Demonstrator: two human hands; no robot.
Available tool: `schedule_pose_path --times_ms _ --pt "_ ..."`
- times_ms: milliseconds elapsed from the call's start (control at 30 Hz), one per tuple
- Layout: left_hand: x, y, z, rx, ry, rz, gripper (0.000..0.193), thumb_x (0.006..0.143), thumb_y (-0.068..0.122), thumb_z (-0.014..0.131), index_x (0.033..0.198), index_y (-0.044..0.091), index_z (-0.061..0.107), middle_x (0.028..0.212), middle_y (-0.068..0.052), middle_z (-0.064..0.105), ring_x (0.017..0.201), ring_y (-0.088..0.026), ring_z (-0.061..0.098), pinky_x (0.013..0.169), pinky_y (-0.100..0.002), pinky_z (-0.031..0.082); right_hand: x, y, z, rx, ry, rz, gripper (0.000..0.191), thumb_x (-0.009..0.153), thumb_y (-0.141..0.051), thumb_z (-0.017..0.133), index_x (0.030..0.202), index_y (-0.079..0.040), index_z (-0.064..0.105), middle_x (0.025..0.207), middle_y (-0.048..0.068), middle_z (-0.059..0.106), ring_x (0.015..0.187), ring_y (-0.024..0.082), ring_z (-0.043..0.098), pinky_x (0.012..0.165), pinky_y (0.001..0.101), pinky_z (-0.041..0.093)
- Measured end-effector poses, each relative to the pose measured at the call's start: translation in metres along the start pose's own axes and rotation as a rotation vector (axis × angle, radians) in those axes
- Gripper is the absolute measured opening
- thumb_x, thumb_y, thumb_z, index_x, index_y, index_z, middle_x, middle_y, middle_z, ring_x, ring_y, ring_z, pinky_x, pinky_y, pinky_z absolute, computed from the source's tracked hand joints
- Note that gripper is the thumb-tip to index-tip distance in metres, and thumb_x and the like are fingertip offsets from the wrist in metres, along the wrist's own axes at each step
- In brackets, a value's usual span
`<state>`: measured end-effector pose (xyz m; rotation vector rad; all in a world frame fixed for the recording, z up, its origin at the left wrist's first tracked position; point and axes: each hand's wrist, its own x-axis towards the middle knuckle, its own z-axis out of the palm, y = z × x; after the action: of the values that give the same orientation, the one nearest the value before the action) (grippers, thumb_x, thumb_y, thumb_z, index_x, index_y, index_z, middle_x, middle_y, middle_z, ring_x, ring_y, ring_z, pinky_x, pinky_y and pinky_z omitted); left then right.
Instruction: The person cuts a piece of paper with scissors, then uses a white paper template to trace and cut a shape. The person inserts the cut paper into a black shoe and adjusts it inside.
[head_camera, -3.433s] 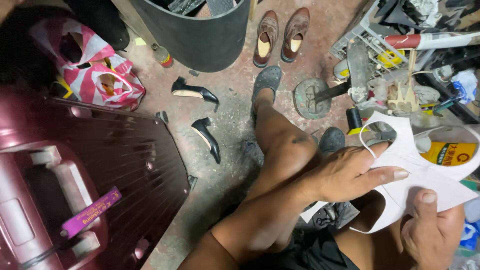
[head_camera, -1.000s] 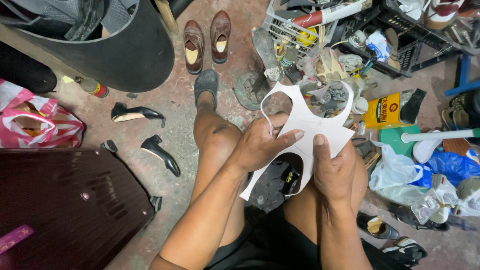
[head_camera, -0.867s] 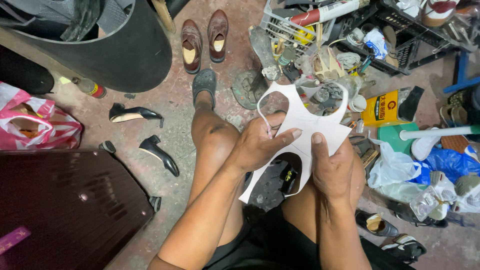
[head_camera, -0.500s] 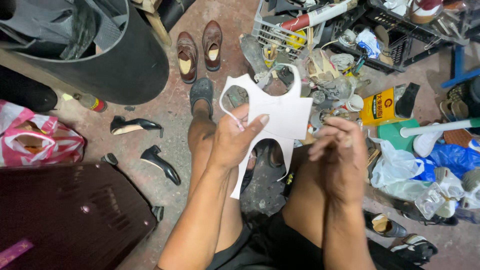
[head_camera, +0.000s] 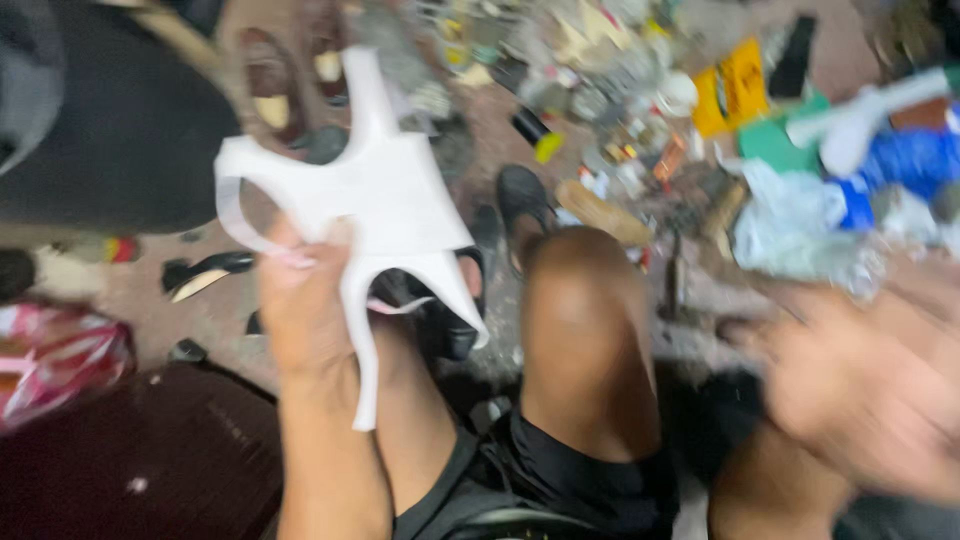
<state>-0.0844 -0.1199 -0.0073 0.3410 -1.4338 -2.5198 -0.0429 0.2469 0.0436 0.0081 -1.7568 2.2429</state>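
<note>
The left hand (head_camera: 305, 320) is closed around a white cut-out sheet (head_camera: 385, 195), holding it up above the left knee and the cluttered floor (head_camera: 590, 345). The right hand (head_camera: 860, 390) hangs well apart near the right edge, badly blurred; I cannot tell how open it is. A brown shoe (head_camera: 265, 85) lies beyond.

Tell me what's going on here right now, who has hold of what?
A person sits on a cluttered workshop floor. Their left hand holds up a white cut-out sheet with curved notches, raised over their bare knee. The right hand is off the sheet, out to the side, too blurred to tell if it holds anything. Brown shoes and a dark suitcase lie nearby.
</note>
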Motion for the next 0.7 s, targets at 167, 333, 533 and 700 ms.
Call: schedule_pose_path --times_ms 167,333,533,700 --pt "-0.009 -0.018 0.005 0.137 0.050 0.106 0.033 0.106 -0.002 0.064 0.136 -0.009 0.056 0.122 -0.014 0.065 0.107 -0.021 0.066 0.100 -0.031 0.055 0.012 0.127 -0.108 -0.215 0.050 0.332 0.054 0.107 -0.035 0.059 0.146 0.000 0.049 0.140 0.014 0.061 0.099 0.022 0.067 0.076 0.0317 0.054" --pt "-0.021 -0.033 0.008 0.241 0.118 0.125 0.032 0.105 -0.002 0.065 0.135 -0.009 0.057 0.120 -0.014 0.065 0.105 -0.020 0.066 0.099 -0.031 0.055 0.002 0.228 -0.186 -0.001 0.449 0.834 0.035 0.099 -0.032 0.059 0.121 -0.006 0.065 0.100 0.005 0.069 0.079 0.018 0.069 0.069 0.0317 0.057" --pt "-0.025 -0.049 0.009 0.303 0.137 0.077 0.031 0.104 -0.001 0.065 0.133 -0.009 0.058 0.118 -0.014 0.066 0.103 -0.020 0.067 0.097 -0.031 0.055 -0.047 0.303 -0.217 -0.274 0.590 0.878 0.035 0.095 -0.029 0.075 0.116 -0.004 0.063 0.095 0.012 0.063 0.077 0.024 0.060 0.065 0.0400 0.046" --pt "-0.020 -0.055 0.007 0.334 0.151 0.064 0.030 0.103 0.000 0.065 0.131 -0.009 0.059 0.116 -0.014 0.067 0.102 -0.020 0.067 0.096 -0.030 0.056 -0.053 0.321 -0.213 -1.187 0.192 0.565 0.061 0.076 -0.036 0.089 0.115 0.000 0.060 0.104 0.018 0.064 0.096 0.036 0.065 0.079 0.0466 0.053"
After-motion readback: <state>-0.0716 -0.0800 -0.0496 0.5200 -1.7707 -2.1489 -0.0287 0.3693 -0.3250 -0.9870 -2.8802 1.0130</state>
